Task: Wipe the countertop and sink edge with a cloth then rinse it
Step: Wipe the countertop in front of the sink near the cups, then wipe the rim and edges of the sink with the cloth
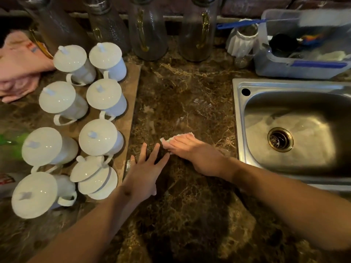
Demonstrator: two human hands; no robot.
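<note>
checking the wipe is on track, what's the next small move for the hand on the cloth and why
Probably slide the right hand and cloth rightward toward the sink edge: the hand presses the cloth flat on the countertop, well short of the rim.

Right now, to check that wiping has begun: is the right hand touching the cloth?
Touching. The head view shows the right hand pressing flat, fingers straight, on the cloth, which lies on the countertop.

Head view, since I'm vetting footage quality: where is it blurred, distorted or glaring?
In the head view, wide-angle distortion leans the glass bottles outward; the pink towel at the left edge is blurred; soft glare lies in the sink basin.
</note>
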